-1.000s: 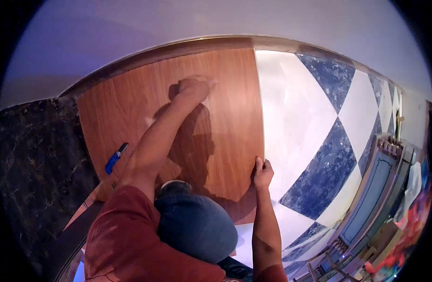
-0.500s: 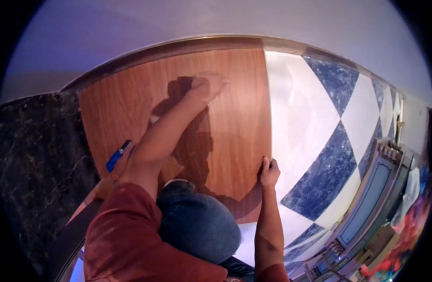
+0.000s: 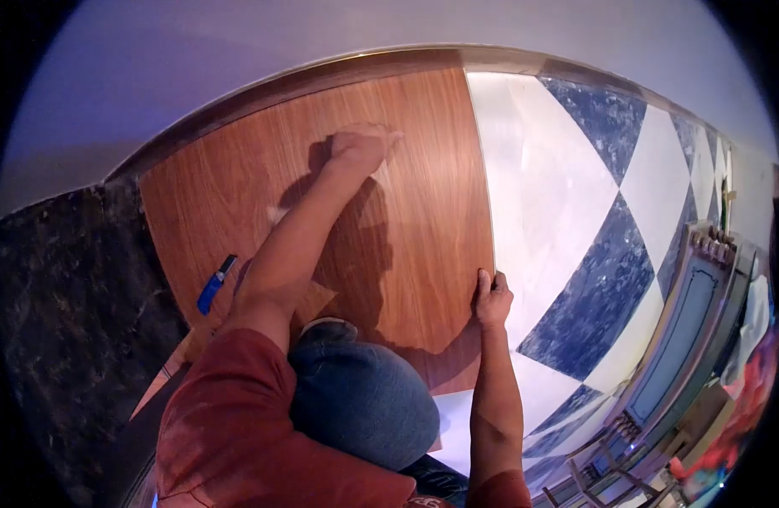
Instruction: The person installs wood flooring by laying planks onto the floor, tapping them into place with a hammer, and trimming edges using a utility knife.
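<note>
A wood-grain flooring sheet lies in front of me, its far edge along the base of the wall. My left hand is on the sheet's upper middle, fingers curled and thumb pointing right; whatever it may hold is hidden. At the sheet's right edge, my right hand grips it with the thumb on top and the other fingers by the edge. A blue utility knife rests on the sheet, left of my left forearm. A small pale thing, partly behind that forearm, cannot be made out.
Blue and white diamond-patterned flooring spreads to the right. Dark marbled flooring borders the left side. A skirting board runs along the wall. Blue-panelled furniture and red cloth stand at the right. My bent knee is over the near edge.
My view has shifted a little, so the sheet appears higher. My left hand has slid slightly left over the sheet. The right hand keeps its grip on the edge.
</note>
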`<move>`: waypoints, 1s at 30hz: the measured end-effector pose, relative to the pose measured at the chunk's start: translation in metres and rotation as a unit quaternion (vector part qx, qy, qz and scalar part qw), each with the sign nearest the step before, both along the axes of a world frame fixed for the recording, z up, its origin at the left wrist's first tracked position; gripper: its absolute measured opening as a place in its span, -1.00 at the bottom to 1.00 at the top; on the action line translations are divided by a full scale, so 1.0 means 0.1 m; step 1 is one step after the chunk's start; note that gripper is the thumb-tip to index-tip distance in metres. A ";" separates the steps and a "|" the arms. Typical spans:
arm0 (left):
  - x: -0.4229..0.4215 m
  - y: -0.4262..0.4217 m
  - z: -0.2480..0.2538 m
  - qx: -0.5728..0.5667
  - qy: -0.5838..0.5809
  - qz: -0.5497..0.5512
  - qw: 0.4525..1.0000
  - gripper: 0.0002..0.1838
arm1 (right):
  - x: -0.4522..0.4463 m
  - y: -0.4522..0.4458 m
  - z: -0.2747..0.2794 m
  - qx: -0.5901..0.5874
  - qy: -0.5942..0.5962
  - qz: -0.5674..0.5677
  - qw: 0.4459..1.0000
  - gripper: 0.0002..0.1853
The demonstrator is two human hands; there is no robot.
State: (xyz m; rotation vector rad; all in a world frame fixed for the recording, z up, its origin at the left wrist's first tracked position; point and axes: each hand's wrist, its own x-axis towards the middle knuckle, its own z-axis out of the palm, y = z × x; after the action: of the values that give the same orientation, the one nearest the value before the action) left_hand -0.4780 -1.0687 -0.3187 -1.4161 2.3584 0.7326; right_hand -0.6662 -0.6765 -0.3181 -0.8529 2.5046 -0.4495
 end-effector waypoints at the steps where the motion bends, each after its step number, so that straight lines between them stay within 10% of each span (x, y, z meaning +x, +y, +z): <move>1: 0.02 0.02 0.00 -0.014 0.021 -0.011 1.000 -0.43 | 0.00 0.01 0.00 0.013 0.011 0.006 1.000 -0.52; 8: -0.28 0.25 -0.23 -0.086 0.074 -0.117 0.987 -0.59 | 0.06 -0.02 0.03 0.072 0.047 0.003 0.996 -0.48; 14: -1.19 0.68 -0.25 -0.296 0.320 -0.409 0.802 -0.50 | 0.15 -0.08 0.12 0.103 0.057 -0.022 0.993 -0.40; 17: -1.21 0.71 0.06 -0.171 0.175 -0.464 0.851 -0.63 | 0.20 -0.07 0.14 0.079 0.062 -0.036 0.994 -0.38; 30: -1.39 0.82 -0.08 -0.199 0.243 -0.461 0.830 -0.61 | 0.36 1.44 -0.04 -0.002 0.053 -0.117 0.992 -0.36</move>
State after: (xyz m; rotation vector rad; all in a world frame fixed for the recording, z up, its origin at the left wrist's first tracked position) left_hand -0.6170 -0.9868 -0.3269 0.0068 3.2405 0.3247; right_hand -0.6298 -0.5325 -0.3221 -0.5998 2.7170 -0.4983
